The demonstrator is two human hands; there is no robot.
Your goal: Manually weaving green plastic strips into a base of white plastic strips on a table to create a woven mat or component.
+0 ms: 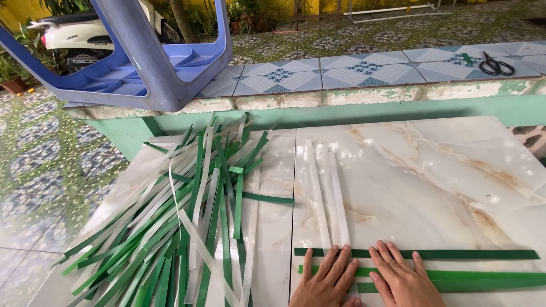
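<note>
My left hand point(328, 279) and my right hand point(401, 277) lie flat, fingers spread, side by side on a marble-patterned floor tile point(432, 187). Both press on green plastic strips point(472, 254) that run sideways to the right. Two white translucent strips point(330, 193) run away from me and pass under or over the green ones right at my left fingertips. Neither hand grips anything. A large loose pile of green and white strips point(193, 222) lies to the left of my left hand.
A low tiled ledge point(364, 74) runs across ahead, with black scissors point(496, 66) on its right part. An overturned blue plastic stool point(142, 57) rests on the ledge at left. A parked scooter point(74, 34) stands behind it.
</note>
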